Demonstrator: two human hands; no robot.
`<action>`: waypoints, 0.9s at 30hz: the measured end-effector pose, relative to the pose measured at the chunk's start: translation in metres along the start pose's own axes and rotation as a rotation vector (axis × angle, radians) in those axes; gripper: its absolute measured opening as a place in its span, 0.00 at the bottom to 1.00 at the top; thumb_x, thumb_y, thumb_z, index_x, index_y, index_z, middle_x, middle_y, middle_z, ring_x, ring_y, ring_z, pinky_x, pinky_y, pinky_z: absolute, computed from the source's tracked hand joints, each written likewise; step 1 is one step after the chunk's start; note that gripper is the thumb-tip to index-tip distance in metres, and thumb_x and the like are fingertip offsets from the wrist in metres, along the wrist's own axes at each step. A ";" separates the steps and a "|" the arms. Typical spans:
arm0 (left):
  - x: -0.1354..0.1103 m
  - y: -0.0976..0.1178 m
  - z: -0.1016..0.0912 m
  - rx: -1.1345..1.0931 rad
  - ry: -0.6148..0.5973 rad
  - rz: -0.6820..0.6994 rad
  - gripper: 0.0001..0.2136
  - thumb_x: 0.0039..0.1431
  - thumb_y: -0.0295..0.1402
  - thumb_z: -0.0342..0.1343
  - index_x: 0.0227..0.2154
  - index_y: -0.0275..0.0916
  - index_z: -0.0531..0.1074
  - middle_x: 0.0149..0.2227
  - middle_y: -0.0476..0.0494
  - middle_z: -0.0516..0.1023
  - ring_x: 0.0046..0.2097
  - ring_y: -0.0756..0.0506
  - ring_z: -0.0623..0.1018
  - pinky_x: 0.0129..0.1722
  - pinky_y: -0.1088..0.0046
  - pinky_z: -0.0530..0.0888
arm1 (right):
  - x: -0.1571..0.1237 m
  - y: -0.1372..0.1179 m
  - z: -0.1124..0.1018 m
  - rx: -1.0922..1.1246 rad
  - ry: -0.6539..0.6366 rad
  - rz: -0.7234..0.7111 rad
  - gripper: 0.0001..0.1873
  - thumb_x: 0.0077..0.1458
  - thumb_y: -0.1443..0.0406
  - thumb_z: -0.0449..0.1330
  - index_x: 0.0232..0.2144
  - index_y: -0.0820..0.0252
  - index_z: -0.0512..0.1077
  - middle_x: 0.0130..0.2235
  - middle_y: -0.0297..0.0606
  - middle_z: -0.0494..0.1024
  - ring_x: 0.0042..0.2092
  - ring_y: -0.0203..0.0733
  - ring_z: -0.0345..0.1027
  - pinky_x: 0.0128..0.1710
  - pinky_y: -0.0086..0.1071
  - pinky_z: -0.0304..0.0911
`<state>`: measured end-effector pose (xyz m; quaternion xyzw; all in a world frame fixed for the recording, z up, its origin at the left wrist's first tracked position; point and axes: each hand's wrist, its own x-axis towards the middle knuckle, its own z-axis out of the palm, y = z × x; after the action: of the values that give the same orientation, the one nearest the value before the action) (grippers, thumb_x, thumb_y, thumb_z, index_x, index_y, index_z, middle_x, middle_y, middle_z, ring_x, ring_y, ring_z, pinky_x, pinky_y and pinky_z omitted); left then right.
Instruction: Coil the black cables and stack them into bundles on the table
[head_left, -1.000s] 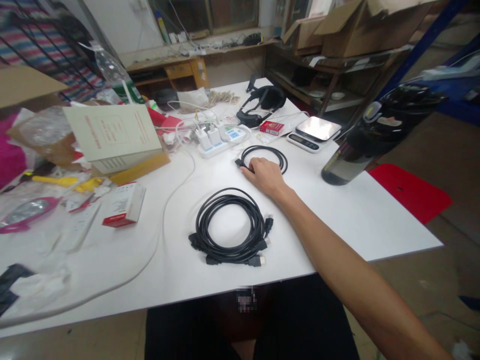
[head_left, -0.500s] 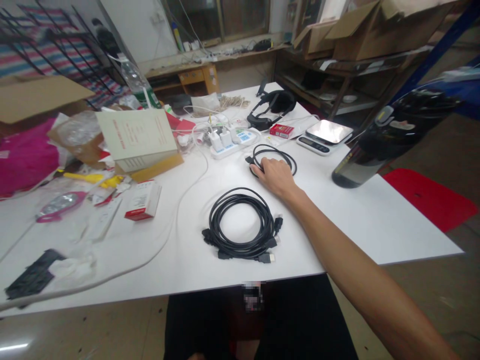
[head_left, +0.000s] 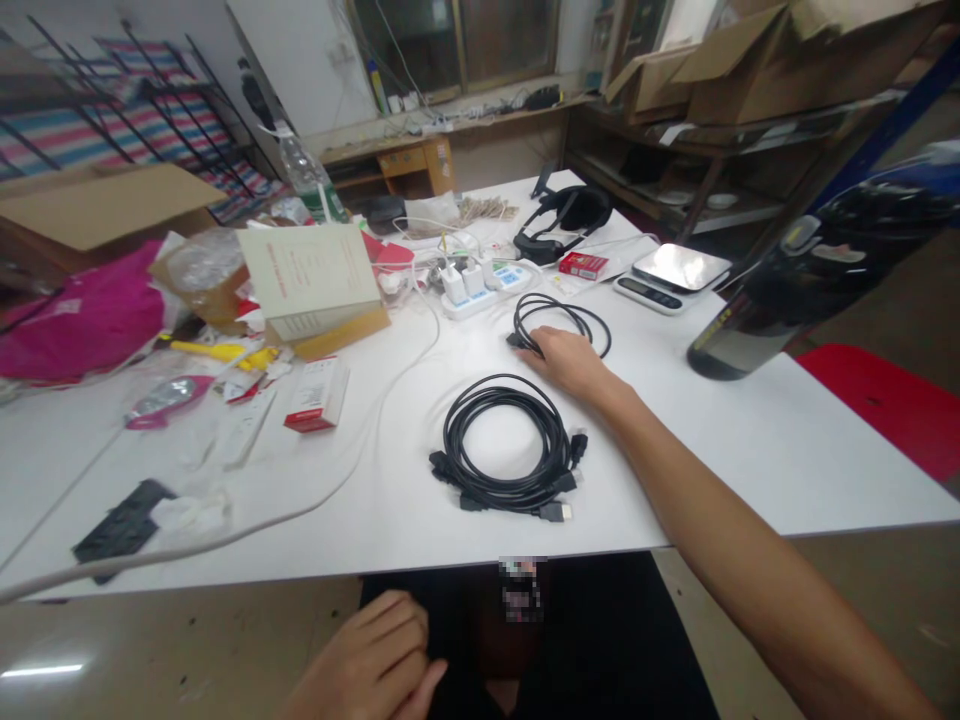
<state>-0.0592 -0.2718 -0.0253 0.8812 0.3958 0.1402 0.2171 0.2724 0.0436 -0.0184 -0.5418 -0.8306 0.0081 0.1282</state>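
My right hand [head_left: 570, 362] reaches across the white table [head_left: 720, 440] with its fingers closed on the near side of a small loose coil of black cable [head_left: 598, 322]. One of that cable's plugs [head_left: 514, 340] shows just left of my fingertips. Nearer me lies a thicker coil of black HDMI cables [head_left: 459, 440], with several plugs sticking out around its lower half. My left hand [head_left: 379, 650] is low over my lap, in front of the table edge, its fingers curled in with nothing visible in them.
Behind the small coil sit a white power strip [head_left: 487, 295], a red box [head_left: 583, 265] and a kitchen scale [head_left: 660, 290]. A dark bottle [head_left: 757, 310] leans at right. A red-and-white box [head_left: 319, 395], clutter and a grey cord [head_left: 330, 495] occupy the left.
My left hand has risen into view from the bottom edge. My right hand stays at the small coil, its fingers now gripping the near side. The whole view has shifted slightly.
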 end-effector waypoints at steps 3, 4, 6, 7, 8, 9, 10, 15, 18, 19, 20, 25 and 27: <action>0.051 0.007 -0.036 0.076 0.127 0.186 0.07 0.59 0.25 0.59 0.33 0.48 0.75 0.29 0.45 0.80 0.33 0.40 0.82 0.36 0.56 0.85 | 0.001 -0.002 -0.002 0.032 0.069 0.041 0.20 0.76 0.53 0.49 0.49 0.61 0.73 0.51 0.50 0.79 0.47 0.51 0.74 0.39 0.37 0.56; 0.066 0.004 -0.044 0.098 0.181 0.228 0.09 0.59 0.23 0.59 0.34 0.46 0.75 0.31 0.45 0.81 0.34 0.41 0.82 0.37 0.58 0.84 | 0.001 -0.002 -0.003 0.053 0.099 0.050 0.20 0.76 0.53 0.48 0.48 0.61 0.72 0.51 0.50 0.79 0.47 0.51 0.73 0.39 0.37 0.56; 0.094 -0.009 -0.057 0.098 0.329 0.280 0.10 0.60 0.20 0.59 0.36 0.43 0.75 0.33 0.45 0.82 0.38 0.43 0.82 0.43 0.61 0.83 | 0.002 -0.001 -0.003 0.096 0.167 0.072 0.20 0.76 0.53 0.48 0.46 0.60 0.71 0.50 0.49 0.78 0.47 0.51 0.73 0.39 0.37 0.56; 0.108 -0.018 -0.062 0.095 0.397 0.249 0.09 0.62 0.21 0.60 0.38 0.42 0.75 0.35 0.44 0.83 0.42 0.43 0.83 0.46 0.61 0.82 | 0.003 -0.001 -0.003 0.113 0.204 0.088 0.20 0.76 0.52 0.48 0.45 0.59 0.71 0.49 0.49 0.78 0.47 0.51 0.72 0.39 0.37 0.56; 0.122 -0.029 -0.066 0.079 0.459 0.199 0.07 0.64 0.23 0.60 0.40 0.42 0.76 0.38 0.44 0.84 0.44 0.43 0.83 0.49 0.62 0.81 | 0.003 -0.001 -0.003 0.127 0.241 0.106 0.20 0.76 0.52 0.47 0.44 0.59 0.70 0.48 0.49 0.78 0.47 0.51 0.72 0.39 0.37 0.57; 0.137 -0.040 -0.069 0.022 0.521 0.078 0.05 0.68 0.27 0.59 0.42 0.41 0.77 0.41 0.42 0.84 0.47 0.43 0.82 0.52 0.61 0.80 | 0.004 0.000 -0.003 0.138 0.278 0.125 0.20 0.76 0.52 0.47 0.42 0.58 0.70 0.48 0.48 0.78 0.47 0.51 0.72 0.40 0.37 0.57; 0.153 -0.051 -0.072 -0.055 0.563 -0.052 0.06 0.71 0.31 0.56 0.45 0.40 0.77 0.45 0.40 0.83 0.50 0.43 0.82 0.55 0.61 0.79 | 0.004 0.000 -0.004 0.150 0.311 0.141 0.20 0.76 0.52 0.47 0.41 0.58 0.69 0.47 0.48 0.78 0.46 0.51 0.71 0.41 0.38 0.58; 0.232 -0.093 -0.064 -0.568 0.404 -0.266 0.21 0.66 0.45 0.65 0.53 0.36 0.74 0.58 0.32 0.80 0.59 0.41 0.81 0.63 0.58 0.76 | 0.005 -0.002 -0.005 0.220 0.445 0.231 0.21 0.75 0.49 0.45 0.40 0.56 0.68 0.43 0.47 0.77 0.43 0.50 0.71 0.42 0.38 0.59; 0.265 -0.098 -0.045 -0.738 0.287 -0.201 0.24 0.60 0.43 0.70 0.54 0.35 0.74 0.57 0.31 0.82 0.58 0.40 0.82 0.65 0.56 0.74 | 0.007 -0.001 -0.004 0.265 0.512 0.269 0.23 0.76 0.47 0.44 0.37 0.55 0.66 0.40 0.46 0.77 0.41 0.48 0.70 0.41 0.37 0.58; 0.273 -0.096 -0.039 -0.775 0.272 -0.172 0.25 0.59 0.42 0.71 0.54 0.35 0.75 0.56 0.31 0.82 0.57 0.40 0.82 0.65 0.56 0.75 | 0.007 0.000 -0.003 0.283 0.535 0.270 0.23 0.75 0.47 0.45 0.36 0.55 0.65 0.39 0.44 0.76 0.40 0.48 0.69 0.40 0.36 0.58; 0.280 -0.092 -0.033 -0.799 0.259 -0.144 0.24 0.59 0.41 0.71 0.54 0.35 0.75 0.55 0.32 0.83 0.56 0.41 0.83 0.64 0.56 0.75 | 0.008 0.001 -0.002 0.302 0.554 0.266 0.23 0.75 0.46 0.46 0.35 0.55 0.64 0.38 0.43 0.76 0.39 0.46 0.69 0.39 0.36 0.57; 0.294 -0.072 -0.018 -0.797 0.167 -0.058 0.14 0.63 0.38 0.68 0.47 0.37 0.80 0.48 0.36 0.85 0.49 0.42 0.84 0.58 0.59 0.78 | 0.010 0.004 -0.002 0.342 0.541 0.220 0.22 0.71 0.48 0.58 0.32 0.55 0.61 0.33 0.37 0.74 0.34 0.42 0.64 0.35 0.35 0.49; 0.294 -0.069 -0.019 -0.846 0.184 -0.066 0.14 0.62 0.37 0.69 0.47 0.38 0.81 0.47 0.37 0.86 0.49 0.42 0.84 0.56 0.60 0.78 | 0.009 -0.001 -0.003 0.344 0.507 0.181 0.22 0.69 0.48 0.61 0.32 0.55 0.62 0.32 0.36 0.74 0.33 0.41 0.63 0.35 0.35 0.49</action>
<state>0.0795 -0.0024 -0.0213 0.6853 0.3493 0.3608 0.5274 0.2690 0.0512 -0.0140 -0.5686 -0.7070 0.0246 0.4197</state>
